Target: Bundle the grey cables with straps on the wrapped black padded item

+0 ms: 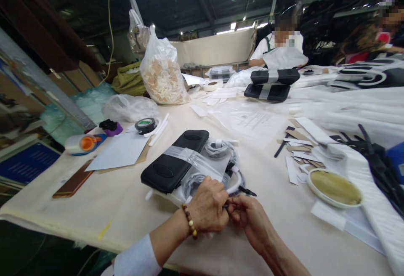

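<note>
My left hand (210,205), with a beaded bracelet (190,221) at the wrist, is closed at the near edge of a wrapped bundle. Against it, my right hand (242,212) pinches with its fingertips. Between them shows a small dark piece, too hidden to name. The bundle has a flat black padded case (175,161) on its left, bound with clear plastic film (189,158). On its right lie grey coiled tubing (217,149) in plastic and a white curved tube (235,181). A black strap end (248,191) sticks out beyond my fingers.
Left on the table (126,202) are a brown phone case (73,179), pale sheets (118,150), a black tape roll (145,126) and a tape dispenser (85,143). A round dish (335,187) and card strips (299,147) lie right. Behind stand a scrap-filled bag (164,74) and a co-worker (279,44).
</note>
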`<state>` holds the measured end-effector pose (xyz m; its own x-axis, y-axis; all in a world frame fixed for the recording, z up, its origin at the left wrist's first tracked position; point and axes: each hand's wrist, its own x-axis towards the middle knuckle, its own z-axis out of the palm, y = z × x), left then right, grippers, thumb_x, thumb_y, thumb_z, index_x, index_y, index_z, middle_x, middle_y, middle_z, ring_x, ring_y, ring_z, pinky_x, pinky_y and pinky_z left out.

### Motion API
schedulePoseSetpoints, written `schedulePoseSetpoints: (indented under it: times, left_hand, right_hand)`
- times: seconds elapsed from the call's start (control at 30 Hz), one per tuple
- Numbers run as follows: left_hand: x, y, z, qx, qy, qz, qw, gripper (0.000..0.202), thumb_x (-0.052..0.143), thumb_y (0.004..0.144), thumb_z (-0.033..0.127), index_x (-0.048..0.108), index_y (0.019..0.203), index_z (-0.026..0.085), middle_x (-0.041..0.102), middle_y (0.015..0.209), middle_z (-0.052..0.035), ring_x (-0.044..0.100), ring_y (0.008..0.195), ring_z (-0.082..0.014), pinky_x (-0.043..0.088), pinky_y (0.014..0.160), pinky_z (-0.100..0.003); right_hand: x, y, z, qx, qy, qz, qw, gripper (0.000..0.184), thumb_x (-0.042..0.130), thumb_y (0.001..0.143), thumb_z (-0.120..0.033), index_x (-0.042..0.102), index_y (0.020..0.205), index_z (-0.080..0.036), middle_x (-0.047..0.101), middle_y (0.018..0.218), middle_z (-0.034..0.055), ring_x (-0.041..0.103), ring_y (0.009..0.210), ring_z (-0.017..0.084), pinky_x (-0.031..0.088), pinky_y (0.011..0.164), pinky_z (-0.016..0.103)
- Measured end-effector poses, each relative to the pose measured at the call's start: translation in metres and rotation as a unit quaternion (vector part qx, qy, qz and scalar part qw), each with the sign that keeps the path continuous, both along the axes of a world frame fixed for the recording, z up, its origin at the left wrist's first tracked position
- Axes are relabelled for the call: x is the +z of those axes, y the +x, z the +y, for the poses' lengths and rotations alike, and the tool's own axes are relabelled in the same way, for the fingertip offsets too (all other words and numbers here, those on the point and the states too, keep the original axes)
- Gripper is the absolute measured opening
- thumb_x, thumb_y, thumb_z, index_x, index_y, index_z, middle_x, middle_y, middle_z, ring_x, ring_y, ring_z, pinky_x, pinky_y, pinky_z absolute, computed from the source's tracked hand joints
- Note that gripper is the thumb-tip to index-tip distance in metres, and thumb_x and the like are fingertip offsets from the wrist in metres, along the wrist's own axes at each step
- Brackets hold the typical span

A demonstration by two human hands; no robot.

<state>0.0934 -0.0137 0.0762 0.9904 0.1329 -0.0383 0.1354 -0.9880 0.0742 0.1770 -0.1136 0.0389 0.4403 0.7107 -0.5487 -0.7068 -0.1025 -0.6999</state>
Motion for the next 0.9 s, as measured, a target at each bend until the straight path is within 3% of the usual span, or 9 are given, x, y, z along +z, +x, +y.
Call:
schedulePoseSetpoints:
  times: [0.17,0.43,0.63,0.73,0.9]
  left_hand:
    - [-0.002,0.002,0.002,0.010,0.000,-0.001,1.000,0.017,0.042,0.081,0.012,0.053,0.068,0.016,0.058,0.072,-0.0044,0.052,0.072,-0.0186,0.035,0.069,-0.033]
    - [-0.007,0.004,0.005,0.040,-0.028,0.005,0.999,0.014,0.044,0.079,0.011,0.051,0.068,0.015,0.060,0.071,-0.0052,0.055,0.072,-0.0197,0.035,0.073,-0.035]
    - [0.000,0.011,0.005,0.098,-0.076,0.008,0.992,0.008,0.050,0.077,0.009,0.050,0.075,0.017,0.063,0.073,-0.0012,0.057,0.072,-0.0179,0.036,0.075,-0.032]
    - [0.005,0.012,0.005,0.131,-0.099,0.005,0.986,0.018,0.057,0.074,0.009,0.049,0.088,0.017,0.064,0.078,0.0007,0.057,0.076,-0.0177,0.038,0.073,-0.028]
    - [0.009,0.012,0.007,0.150,-0.130,0.012,0.980,0.022,0.058,0.073,0.009,0.047,0.089,0.018,0.064,0.077,0.0024,0.056,0.077,-0.0166,0.039,0.072,-0.025]
  right_hand:
    - [-0.004,0.000,-0.001,-0.010,0.008,-0.011,1.000,0.018,0.056,0.048,-0.030,0.057,0.049,-0.012,0.050,0.047,-0.0005,0.035,0.038,0.004,0.021,0.041,0.020]
    - [-0.009,-0.004,-0.003,-0.012,0.019,-0.013,1.000,0.023,0.057,0.053,-0.033,0.062,0.059,-0.011,0.051,0.049,-0.0011,0.034,0.040,0.005,0.022,0.043,0.021]
    - [-0.013,-0.007,-0.006,-0.014,0.023,-0.015,1.000,0.029,0.063,0.053,-0.037,0.061,0.065,-0.011,0.052,0.051,-0.0020,0.034,0.040,0.004,0.021,0.041,0.020]
    - [-0.014,-0.008,-0.006,-0.010,0.018,-0.020,1.000,0.035,0.069,0.051,-0.042,0.060,0.065,-0.011,0.052,0.051,-0.0022,0.035,0.039,0.004,0.021,0.040,0.020]
    - [-0.014,-0.009,-0.004,-0.017,-0.008,-0.060,0.998,0.046,0.074,0.051,-0.054,0.056,0.064,-0.013,0.053,0.049,-0.0029,0.036,0.037,0.005,0.021,0.037,0.019]
